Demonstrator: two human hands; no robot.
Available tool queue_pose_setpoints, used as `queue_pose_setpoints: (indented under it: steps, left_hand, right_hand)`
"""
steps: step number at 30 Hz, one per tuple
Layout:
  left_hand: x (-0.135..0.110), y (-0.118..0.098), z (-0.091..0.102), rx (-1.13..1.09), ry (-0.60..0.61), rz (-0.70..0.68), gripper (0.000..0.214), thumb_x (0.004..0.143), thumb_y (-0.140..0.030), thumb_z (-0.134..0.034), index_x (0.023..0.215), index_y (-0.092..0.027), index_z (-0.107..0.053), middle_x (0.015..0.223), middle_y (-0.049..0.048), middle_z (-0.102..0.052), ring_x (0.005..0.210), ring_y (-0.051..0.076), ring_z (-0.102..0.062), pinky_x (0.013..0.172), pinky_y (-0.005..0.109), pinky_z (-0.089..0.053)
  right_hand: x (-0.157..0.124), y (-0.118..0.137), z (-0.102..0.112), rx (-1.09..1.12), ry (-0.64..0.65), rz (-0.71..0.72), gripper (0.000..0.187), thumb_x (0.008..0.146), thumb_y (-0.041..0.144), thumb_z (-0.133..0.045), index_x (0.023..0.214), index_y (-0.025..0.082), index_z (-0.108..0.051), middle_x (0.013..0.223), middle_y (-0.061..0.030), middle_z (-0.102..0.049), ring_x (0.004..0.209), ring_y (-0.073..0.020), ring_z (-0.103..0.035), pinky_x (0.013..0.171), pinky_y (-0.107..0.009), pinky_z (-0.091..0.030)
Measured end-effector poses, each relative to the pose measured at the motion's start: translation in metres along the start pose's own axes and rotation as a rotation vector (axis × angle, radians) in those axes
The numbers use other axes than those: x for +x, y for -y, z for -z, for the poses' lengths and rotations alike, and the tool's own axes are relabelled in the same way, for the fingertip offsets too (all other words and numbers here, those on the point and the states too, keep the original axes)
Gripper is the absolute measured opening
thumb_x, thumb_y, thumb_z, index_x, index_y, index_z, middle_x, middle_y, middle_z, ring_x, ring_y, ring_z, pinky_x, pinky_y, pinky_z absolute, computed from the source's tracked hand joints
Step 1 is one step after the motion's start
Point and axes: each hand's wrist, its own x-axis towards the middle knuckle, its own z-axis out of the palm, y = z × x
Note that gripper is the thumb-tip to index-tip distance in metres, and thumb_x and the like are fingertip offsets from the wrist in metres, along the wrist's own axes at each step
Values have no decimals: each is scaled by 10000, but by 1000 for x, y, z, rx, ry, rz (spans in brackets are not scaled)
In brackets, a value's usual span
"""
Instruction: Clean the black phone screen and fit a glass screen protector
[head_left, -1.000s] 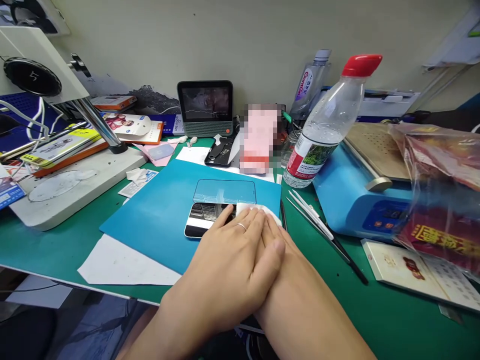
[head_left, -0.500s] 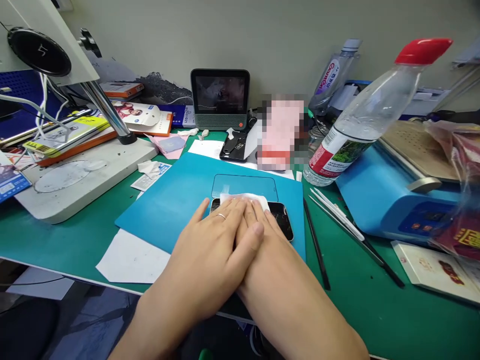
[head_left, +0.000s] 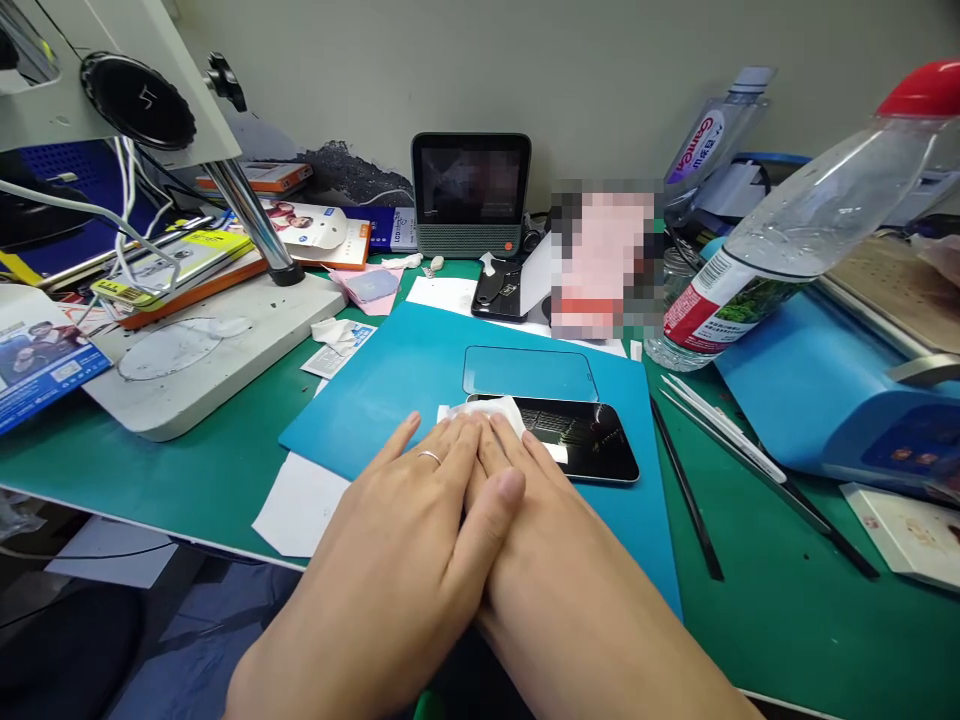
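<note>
On a blue mat (head_left: 352, 400) lies a phone (head_left: 600, 445) with a glossy black screen, its left part hidden beneath my hands. My right hand (head_left: 525, 500) presses a white wipe (head_left: 504, 408) onto the screen, its fingers straight and close together, the wipe under its fingertips. Flat across the right hand rests my left hand (head_left: 420, 520), fingers stretched out and a ring on one of them. A clear, black-edged screen protector (head_left: 532, 372) lies on the mat just behind the phone.
Tweezers (head_left: 735, 440) and a dark thin stick (head_left: 690, 490) lie right of the mat. A red-capped bottle (head_left: 780, 240) leans before a blue machine (head_left: 810, 400). A white stand base (head_left: 210, 370) is at left. A small display (head_left: 471, 195) stands behind.
My hands and the wipe have slid left along the phone, uncovering more of its screen on the right. The camera view has turned slightly left.
</note>
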Motion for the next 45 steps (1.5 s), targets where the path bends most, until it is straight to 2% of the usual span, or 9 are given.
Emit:
queue_pose_setpoints:
  steps: [9,16,20,28,32,36,38,41,45]
  left_hand:
    - [-6,-19,2,53,2,-36,664,1077,-458,-148,1381,-112,-626,1402,141,-657,1339,288,-598,1232,543,-348]
    - [0,-44,-6,75,-37,-139,612,1071,-417,-195,1231,-143,-718,1229,119,-756,1155,293,-716,1085,479,-537]
    - [9,-63,-15,94,-49,-204,595,1066,-373,-219,1210,-115,-736,1202,128,-766,1136,297,-726,1042,465,-570]
    - [23,-87,-30,123,-62,-280,576,1071,-350,-233,1268,-94,-710,1282,139,-728,1192,271,-705,1088,418,-535]
    - [32,-92,-37,65,-42,-265,600,1083,-361,-189,1266,-111,-703,1279,127,-735,1240,252,-675,1126,413,-494]
    - [44,-87,-45,1,9,-193,597,1099,-426,-177,1449,-137,-566,1486,84,-592,1406,214,-532,1219,419,-374]
    - [47,-83,-45,-8,42,-151,586,1103,-434,-167,1511,-172,-495,1560,43,-509,1467,187,-452,1253,425,-308]
    - [48,-75,-41,11,69,-112,579,1104,-426,-159,1548,-183,-441,1591,26,-466,1504,175,-389,1274,439,-248]
    - [44,-57,-26,15,35,-35,586,1103,-463,-183,1548,-181,-441,1600,37,-451,1507,199,-384,1272,480,-232]
  right_hand:
    - [-23,-1,13,-38,-54,40,628,1039,337,-397,1611,100,-294,1615,-204,-411,1471,-401,-420,1217,-626,-357]
    - [-51,-15,8,22,-108,-40,604,1017,363,-477,1596,227,-371,1584,-103,-499,1481,-368,-415,1238,-592,-354]
    - [-64,-26,7,34,-123,-79,621,1006,370,-486,1593,195,-383,1584,-117,-497,1477,-381,-416,1244,-590,-341]
    - [-85,-47,16,67,-140,-145,634,1000,362,-487,1595,174,-376,1589,-113,-492,1465,-363,-436,1267,-529,-330]
    - [-84,-56,14,71,-144,-223,626,1004,322,-479,1597,154,-366,1602,-139,-468,1473,-393,-414,1260,-562,-319]
    - [-77,-67,13,87,-161,-261,555,1011,302,-492,1553,197,-440,1598,-130,-472,1453,-395,-438,1224,-555,-363]
    - [-74,-70,18,99,-178,-241,477,1009,335,-546,1477,245,-521,1555,-121,-512,1387,-357,-510,1150,-541,-445]
    - [-66,-72,30,112,-198,-156,360,989,366,-623,1324,233,-612,1396,-107,-604,1178,-262,-635,975,-481,-556]
    - [-41,-67,43,97,-208,27,337,985,362,-634,1287,214,-624,1327,-100,-634,1106,-238,-660,918,-451,-578]
